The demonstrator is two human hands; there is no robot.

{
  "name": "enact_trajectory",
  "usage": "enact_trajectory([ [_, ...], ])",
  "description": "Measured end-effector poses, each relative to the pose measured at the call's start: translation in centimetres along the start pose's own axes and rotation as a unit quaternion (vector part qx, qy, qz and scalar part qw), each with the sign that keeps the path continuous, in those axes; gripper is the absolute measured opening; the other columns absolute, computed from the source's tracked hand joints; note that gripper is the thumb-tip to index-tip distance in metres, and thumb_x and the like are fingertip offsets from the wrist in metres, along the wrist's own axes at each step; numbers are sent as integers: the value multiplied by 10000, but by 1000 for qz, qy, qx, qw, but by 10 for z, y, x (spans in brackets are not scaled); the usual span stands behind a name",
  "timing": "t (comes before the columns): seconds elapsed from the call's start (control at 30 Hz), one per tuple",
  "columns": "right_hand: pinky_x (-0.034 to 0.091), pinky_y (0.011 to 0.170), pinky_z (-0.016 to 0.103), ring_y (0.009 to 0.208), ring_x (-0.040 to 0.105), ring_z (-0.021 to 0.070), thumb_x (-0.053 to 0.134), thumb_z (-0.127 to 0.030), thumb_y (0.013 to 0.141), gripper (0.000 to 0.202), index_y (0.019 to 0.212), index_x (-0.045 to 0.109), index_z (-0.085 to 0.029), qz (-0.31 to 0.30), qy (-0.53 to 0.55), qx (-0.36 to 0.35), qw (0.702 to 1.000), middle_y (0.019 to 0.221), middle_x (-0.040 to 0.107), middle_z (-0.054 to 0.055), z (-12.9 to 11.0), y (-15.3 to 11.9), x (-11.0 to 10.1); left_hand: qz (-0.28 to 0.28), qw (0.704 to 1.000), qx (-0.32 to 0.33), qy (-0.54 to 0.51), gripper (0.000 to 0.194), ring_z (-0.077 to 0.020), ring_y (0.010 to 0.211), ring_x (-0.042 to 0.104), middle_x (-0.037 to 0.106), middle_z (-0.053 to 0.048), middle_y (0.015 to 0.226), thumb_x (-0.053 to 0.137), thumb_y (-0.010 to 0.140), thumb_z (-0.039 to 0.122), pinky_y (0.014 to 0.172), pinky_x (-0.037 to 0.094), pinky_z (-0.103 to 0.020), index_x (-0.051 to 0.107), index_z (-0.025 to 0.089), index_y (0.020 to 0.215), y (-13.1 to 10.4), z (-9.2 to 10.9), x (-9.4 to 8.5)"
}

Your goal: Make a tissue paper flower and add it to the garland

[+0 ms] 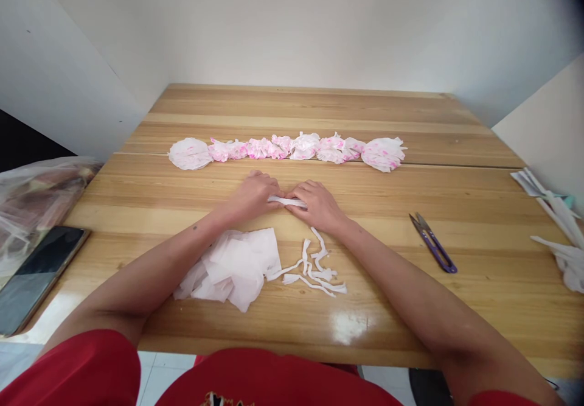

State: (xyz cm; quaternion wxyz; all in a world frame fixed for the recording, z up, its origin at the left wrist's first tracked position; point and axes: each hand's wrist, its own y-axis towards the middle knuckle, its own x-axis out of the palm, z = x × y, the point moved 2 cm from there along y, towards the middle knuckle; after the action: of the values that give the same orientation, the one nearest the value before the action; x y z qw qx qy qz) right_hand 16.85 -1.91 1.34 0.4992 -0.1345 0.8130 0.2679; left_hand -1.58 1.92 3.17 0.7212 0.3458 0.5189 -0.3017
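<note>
- Left hand (258, 194) and right hand (316, 205) pinch the white strip (292, 201) beyond the white sheets (241, 265).
- Clear bag (43, 196), left of the white sheets, holds brownish contents, too blurred to name.
- Pink-flecked row (260, 148) lies farther beyond the white sheets.

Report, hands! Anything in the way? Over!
Left hand, right hand: both gripping white strip. Loose sheets nearer body. Nothing seems in the way; purple snips off right.

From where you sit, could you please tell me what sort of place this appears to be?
Probably a small handcraft corner, at home or in a workshop: a wooden table bears a row of pink-and-white puffs, a pile of thin white sheets and purple-handled snips.
</note>
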Motion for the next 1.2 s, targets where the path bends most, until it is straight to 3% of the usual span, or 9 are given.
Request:
enact_trajectory([
  [0.17,431,953,434,1152,568,291,710,-404,797,510,1266,587,-247,-54,49,-2,997,1255,643,82,19,-7,-24,-3,999,-28,-17,182,-210,876,620,715,-64,921,615,871,304,868,376,-375,720,192,968,0,-1,1],
  [0.33,445,957,421,1126,592,283,708,-430,794,474,1211,606,-229,-77,68,25,994,1225,650,86,37,-14,-46,4,999,-29,-15,163,-224,904,625,718,-54,938,641,846,301,859,380,-380,717,196,944,1,-2,2],
  [0.47,455,893,408,1050,614,278,729,-408,773,389,1098,629,-220,-92,43,36,994,1142,679,77,34,-14,-43,7,999,-27,-16,158,-222,897,624,716,-48,927,652,839,299,846,379,-372,716,199,943,0,-1,2],
  [0.63,439,897,402,1073,602,273,702,-376,801,378,1133,616,-218,-80,28,18,996,1157,677,79,30,-12,-34,7,1000,-24,-9,163,-218,886,619,709,-51,910,641,847,304,849,375,-372,713,193,942,0,2,1],
  [0.73,436,888,393,1048,605,258,646,-317,845,274,1100,641,-215,-77,17,-1,997,1105,694,73,34,-12,-31,10,1000,-23,-9,161,-215,873,617,709,-52,898,634,849,306,839,371,-369,713,193,934,0,2,1],
  [0.9,438,873,392,1005,609,253,588,-217,849,197,1029,668,-210,-51,15,-3,999,1050,706,74,32,-12,-36,19,1000,-17,10,156,-213,837,614,709,-57,861,622,856,302,832,360,-374,715,188,910,1,6,0],
  [1.03,400,951,414,1099,576,261,606,-294,862,272,1125,626,-227,-13,33,-28,999,1167,673,75,14,-8,-42,14,999,-4,28,180,-211,818,605,696,-65,832,574,889,298,841,351,-376,712,182,894,1,12,-1],
  [1.2,384,916,396,1002,586,251,633,-410,874,256,1032,646,-209,-37,7,-33,999,1042,699,71,3,-1,-25,14,998,0,55,179,-212,800,591,674,-64,792,586,886,307,834,349,-376,705,181,930,1,15,0],
])
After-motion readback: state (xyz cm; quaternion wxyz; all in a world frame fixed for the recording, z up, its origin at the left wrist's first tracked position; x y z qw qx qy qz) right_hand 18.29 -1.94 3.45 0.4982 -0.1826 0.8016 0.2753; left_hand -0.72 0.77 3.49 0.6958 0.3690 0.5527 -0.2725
